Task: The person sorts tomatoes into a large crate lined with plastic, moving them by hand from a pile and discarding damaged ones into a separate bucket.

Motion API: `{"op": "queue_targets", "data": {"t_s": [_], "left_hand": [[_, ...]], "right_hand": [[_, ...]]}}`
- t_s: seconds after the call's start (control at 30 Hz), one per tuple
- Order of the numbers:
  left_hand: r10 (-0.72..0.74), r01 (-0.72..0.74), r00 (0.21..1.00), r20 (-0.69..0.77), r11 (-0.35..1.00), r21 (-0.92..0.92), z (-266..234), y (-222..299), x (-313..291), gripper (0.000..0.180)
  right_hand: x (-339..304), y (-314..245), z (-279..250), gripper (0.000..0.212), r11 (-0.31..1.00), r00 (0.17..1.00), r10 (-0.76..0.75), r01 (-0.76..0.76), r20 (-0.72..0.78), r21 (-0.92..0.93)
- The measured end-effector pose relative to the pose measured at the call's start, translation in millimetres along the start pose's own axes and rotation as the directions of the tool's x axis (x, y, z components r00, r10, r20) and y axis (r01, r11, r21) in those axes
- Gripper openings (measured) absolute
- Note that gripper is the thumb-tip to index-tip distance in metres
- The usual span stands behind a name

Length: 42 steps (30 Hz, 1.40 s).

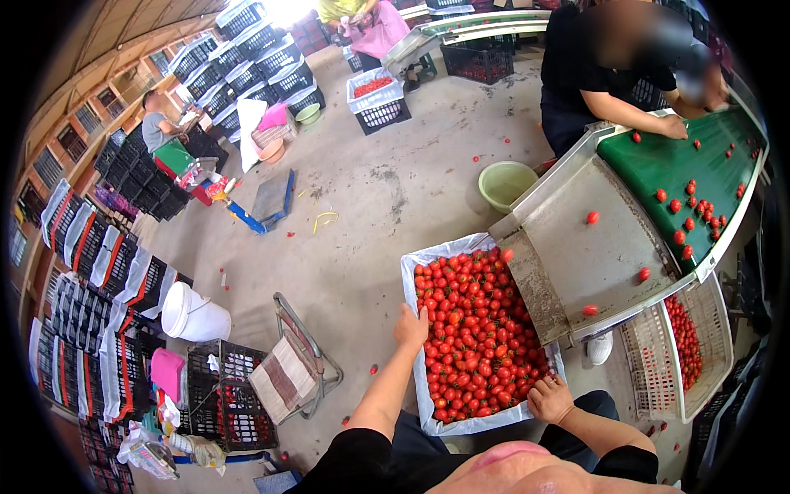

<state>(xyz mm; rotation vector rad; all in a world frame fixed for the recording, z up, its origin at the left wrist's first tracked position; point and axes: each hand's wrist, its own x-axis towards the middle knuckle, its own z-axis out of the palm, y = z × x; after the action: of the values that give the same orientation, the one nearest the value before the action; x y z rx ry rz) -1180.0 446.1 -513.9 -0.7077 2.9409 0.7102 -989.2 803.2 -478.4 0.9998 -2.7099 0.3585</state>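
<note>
— Where do we have our fingers?
— Our left hand (410, 326) grasps the left rim of the lined crate (461, 424); our right hand (550, 398) curls into the tomatoes (473, 329) at its near right corner.
— Beyond?
— The crate sits under the metal chute (605, 247).

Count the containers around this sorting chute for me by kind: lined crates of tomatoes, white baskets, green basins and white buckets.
Lined crate of tomatoes gripped by the left hand and right hand: 1
Lined crate further back: 1
White basket: 1
Green basin: 1
White bucket: 1
Total: 5
</note>
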Motion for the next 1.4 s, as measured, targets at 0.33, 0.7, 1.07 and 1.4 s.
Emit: {"op": "queue_targets", "data": {"t_s": [0.33,0.7,1.07,1.4], "left_hand": [[0.381,-0.355,0.909,-0.168,0.92,0.163,1.0,7.6,-7.4,0.074],[0.662,-0.633,0.749,0.019,0.707,0.314,-3.7,8.4,-9.2,0.066],[0.705,-0.694,0.703,0.091,0.653,0.303,-3.0,2.0,-8.5,0.065],[0.744,-0.715,0.664,0.073,0.604,0.353,-5.7,-0.4,-2.2,0.068]], "right_hand": [[-4.7,-0.3,6.3,0.014,0.999,0.999,0.039,-0.04,0.029,0.034],[-3.5,0.2,11.2,0.013,0.997,0.996,0.052,-0.055,0.068,0.044],[-3.5,-5.9,6.7,0.013,1.0,0.999,0.029,-0.029,0.046,0.001],[6.0,-0.5,10.4,0.016,0.998,0.995,0.061,-0.063,0.078,0.028]]}}
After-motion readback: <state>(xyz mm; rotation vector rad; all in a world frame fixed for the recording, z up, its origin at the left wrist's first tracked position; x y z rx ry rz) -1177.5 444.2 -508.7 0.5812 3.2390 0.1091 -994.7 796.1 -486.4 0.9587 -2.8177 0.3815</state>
